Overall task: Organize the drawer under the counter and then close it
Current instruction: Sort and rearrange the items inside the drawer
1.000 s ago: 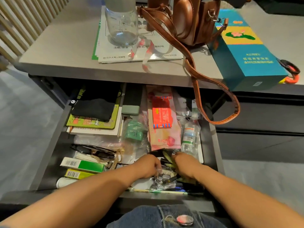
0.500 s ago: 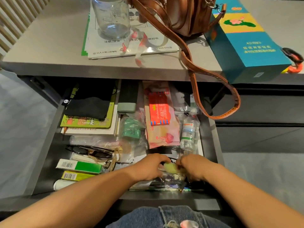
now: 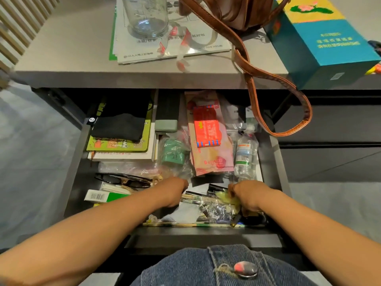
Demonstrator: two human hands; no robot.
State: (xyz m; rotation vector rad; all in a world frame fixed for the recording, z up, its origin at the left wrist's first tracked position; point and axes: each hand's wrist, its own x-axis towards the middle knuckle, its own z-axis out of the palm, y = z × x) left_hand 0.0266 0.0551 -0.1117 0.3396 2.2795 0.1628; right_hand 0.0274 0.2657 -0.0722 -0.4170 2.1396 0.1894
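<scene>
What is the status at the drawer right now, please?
Right hand grips clear plastic bag. Left hand beside it, grip hidden. Drawer open, cluttered. Brown strap hangs over its back right corner.

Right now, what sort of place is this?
Probably a home or small office: a grey counter with an open catch-all drawer of books, sunglasses and a small bottle; a brown leather bag and glass jar on top. The right hand grips a clear plastic bag inside.

Packed drawer (image 3: 206, 237): bare strip along left wall only; bag strap (image 3: 288, 132) dangles over right rear, worktop (image 3: 61, 58) overhangs back.
</scene>
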